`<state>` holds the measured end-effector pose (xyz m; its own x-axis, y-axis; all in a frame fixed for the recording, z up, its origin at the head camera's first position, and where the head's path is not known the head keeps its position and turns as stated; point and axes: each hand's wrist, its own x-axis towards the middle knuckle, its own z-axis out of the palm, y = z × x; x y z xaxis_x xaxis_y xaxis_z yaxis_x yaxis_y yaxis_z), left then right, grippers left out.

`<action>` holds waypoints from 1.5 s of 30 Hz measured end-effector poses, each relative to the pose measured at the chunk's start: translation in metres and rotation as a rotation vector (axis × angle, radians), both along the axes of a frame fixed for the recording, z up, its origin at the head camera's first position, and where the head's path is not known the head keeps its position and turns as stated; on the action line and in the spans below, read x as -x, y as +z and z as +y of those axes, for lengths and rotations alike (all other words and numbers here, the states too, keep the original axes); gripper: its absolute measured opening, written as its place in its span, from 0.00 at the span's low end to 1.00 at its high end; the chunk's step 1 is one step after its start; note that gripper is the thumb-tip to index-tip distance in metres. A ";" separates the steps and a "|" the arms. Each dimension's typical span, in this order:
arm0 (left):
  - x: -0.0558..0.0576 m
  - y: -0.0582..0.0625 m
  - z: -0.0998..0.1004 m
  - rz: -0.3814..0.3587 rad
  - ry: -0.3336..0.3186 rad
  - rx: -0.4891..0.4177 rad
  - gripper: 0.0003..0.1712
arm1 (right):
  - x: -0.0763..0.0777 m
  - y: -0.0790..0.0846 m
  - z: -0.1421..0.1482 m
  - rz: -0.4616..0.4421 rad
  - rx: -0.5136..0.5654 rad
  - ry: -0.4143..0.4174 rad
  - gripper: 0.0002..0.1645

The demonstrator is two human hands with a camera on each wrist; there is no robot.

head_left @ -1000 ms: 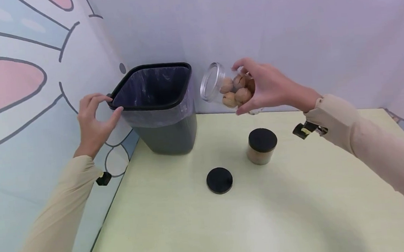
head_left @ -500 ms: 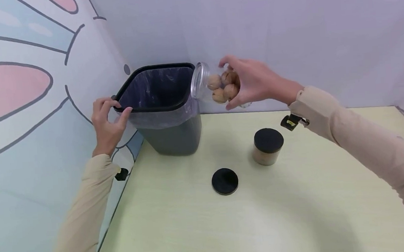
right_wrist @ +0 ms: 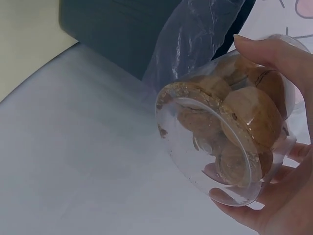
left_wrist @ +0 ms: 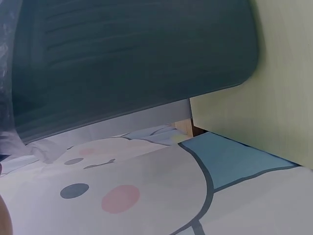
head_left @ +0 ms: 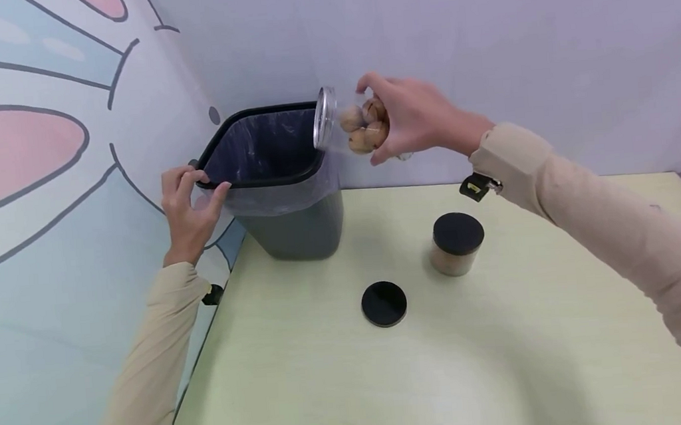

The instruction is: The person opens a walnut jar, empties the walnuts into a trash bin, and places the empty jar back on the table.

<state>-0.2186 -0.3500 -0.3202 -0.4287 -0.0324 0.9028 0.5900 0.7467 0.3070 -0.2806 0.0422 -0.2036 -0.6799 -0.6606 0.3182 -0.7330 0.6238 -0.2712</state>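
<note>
Pale yellow-green table (head_left: 282, 390), smooth top, left edge running close along left wall (head_left: 30, 317). That wall covered in big cartoon print (head_left: 23, 70): grey outlines, light blue and white areas, pink ovals (head_left: 15, 158). Far wall (head_left: 482, 34) plain, pale lilac-grey, faint vertical folds. Another grey outline, far right. Light soft; pale sheen (head_left: 359, 371) mid-table, blurred shadow (head_left: 551, 369) near right.

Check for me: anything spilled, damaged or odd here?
Brown crumbs speckle the base edge of the tilted clear jar; they look like stray debris beside the rounded walnuts inside. No spill shows on the table.
</note>
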 end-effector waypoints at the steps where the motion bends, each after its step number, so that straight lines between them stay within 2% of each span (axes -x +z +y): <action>1: 0.000 0.000 0.000 -0.002 -0.001 -0.002 0.31 | 0.000 0.000 -0.002 0.011 -0.003 -0.005 0.55; 5: -0.002 0.000 -0.001 -0.004 -0.001 0.005 0.30 | 0.001 0.002 -0.008 0.062 -0.023 -0.025 0.53; 11: -0.002 -0.001 -0.001 0.004 0.010 -0.031 0.31 | 0.003 0.006 -0.018 0.164 -0.055 -0.022 0.51; 19: -0.001 0.000 0.002 0.010 -0.025 -0.051 0.31 | 0.003 0.007 -0.023 0.227 -0.094 -0.023 0.49; 24: -0.001 0.000 0.002 0.014 -0.015 -0.058 0.30 | 0.003 0.008 -0.026 0.301 -0.122 -0.013 0.47; 28: -0.007 0.004 0.009 0.011 -0.011 -0.057 0.28 | 0.004 0.008 -0.029 0.336 -0.148 -0.011 0.46; 34: -0.023 0.016 0.026 0.024 -0.048 -0.068 0.26 | 0.005 0.007 -0.034 0.417 -0.169 0.008 0.43; 45: -0.023 0.018 0.027 0.030 -0.069 -0.074 0.26 | 0.006 0.008 -0.037 0.459 -0.171 0.004 0.40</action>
